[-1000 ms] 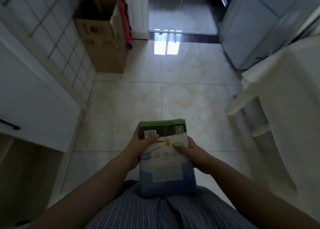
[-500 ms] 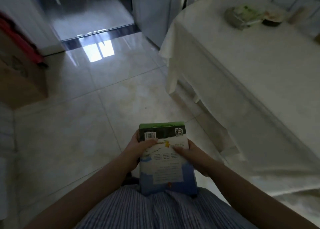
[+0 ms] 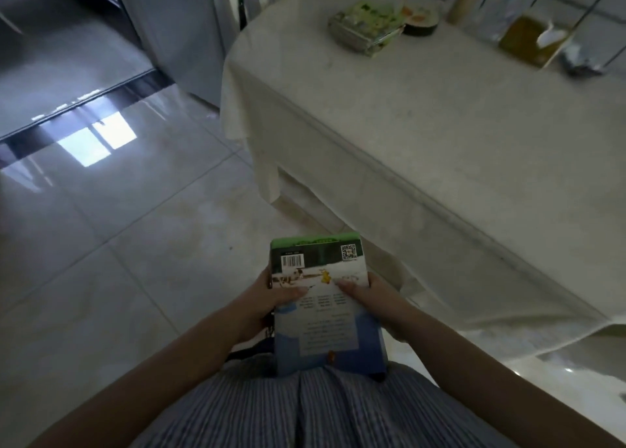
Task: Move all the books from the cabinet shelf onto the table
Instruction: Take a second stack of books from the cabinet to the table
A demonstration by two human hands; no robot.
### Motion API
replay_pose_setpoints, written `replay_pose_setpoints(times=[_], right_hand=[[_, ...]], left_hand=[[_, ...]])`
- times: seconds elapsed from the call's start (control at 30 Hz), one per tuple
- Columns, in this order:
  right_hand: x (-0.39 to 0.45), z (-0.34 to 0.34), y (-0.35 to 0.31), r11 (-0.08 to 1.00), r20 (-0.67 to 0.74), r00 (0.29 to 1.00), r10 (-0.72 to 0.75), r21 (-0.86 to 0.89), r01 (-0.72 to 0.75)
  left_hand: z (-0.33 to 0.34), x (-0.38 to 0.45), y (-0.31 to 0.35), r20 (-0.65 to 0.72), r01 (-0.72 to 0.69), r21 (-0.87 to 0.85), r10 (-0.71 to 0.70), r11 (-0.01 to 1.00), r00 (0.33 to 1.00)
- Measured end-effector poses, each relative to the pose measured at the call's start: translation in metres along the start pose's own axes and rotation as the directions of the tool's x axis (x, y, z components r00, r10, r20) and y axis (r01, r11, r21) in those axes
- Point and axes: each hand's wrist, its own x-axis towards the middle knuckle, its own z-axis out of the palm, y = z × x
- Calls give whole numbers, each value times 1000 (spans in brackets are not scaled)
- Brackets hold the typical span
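Books (image 3: 321,309) are held flat against the torso, long axis pointing away from the body. Left hand (image 3: 267,298) and right hand (image 3: 367,295) each clamp a long edge, thumbs on the cover. Counter (image 3: 440,115) lies ahead and to the right, right hand nearer; bare cloth is free short of the stack (image 3: 366,27) at its far end.
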Motion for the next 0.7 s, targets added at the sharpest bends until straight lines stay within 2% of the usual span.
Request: replay_pose_setpoints(times=[0.13, 0.4, 0.7], right_hand=[[41, -9, -49, 999, -43, 999, -6, 51, 8], [114, -32, -138, 969, -259, 965, -37, 227, 98], [170, -95, -204, 964, -411, 912, 4, 244, 106]], left_hand=[[-13, 55, 54, 56, -23, 72, 19, 997, 998], [-22, 159, 185, 191, -39, 247, -9, 968, 981], [18, 253, 271, 278, -56, 270, -22, 961, 960]])
